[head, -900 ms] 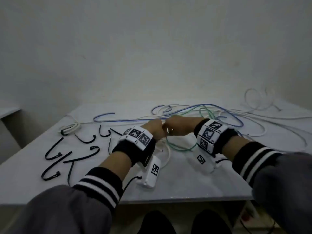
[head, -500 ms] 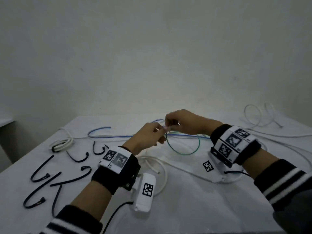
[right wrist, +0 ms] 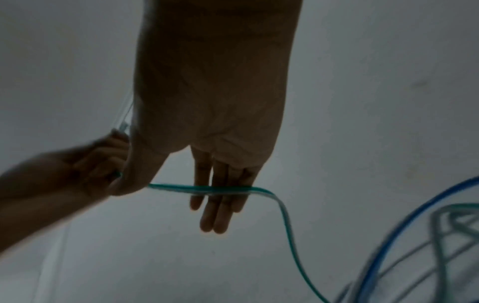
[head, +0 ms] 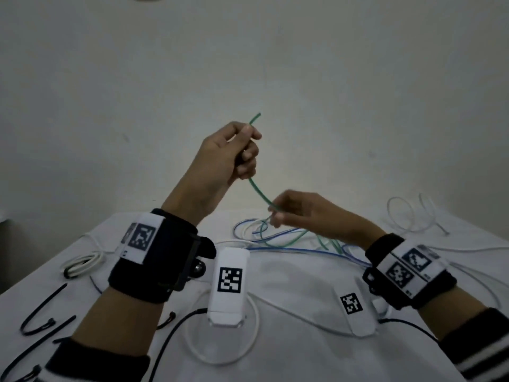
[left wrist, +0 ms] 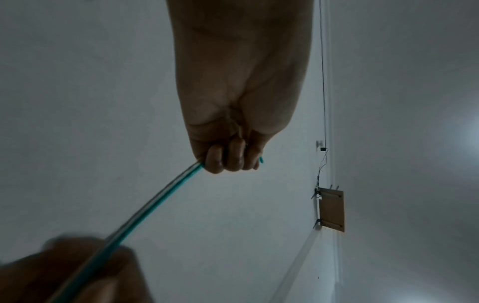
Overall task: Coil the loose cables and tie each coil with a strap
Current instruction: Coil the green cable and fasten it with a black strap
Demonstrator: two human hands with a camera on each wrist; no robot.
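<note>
While the left hand [head: 225, 153] gripped the green cable [head: 260, 195] near its free end, raised, the cable ran down-right across the right hand's [head: 300, 213] straight, loose fingers [right wrist: 216, 196], then to the table [head: 289, 354] tangle.

Black wristbands [head: 154, 260], striped cuffs [head: 484, 351]

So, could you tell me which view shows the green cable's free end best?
The head view: the green cable pokes clear above the left hand. The left wrist view shows only a tip; in the right wrist view the end is hidden.
</note>
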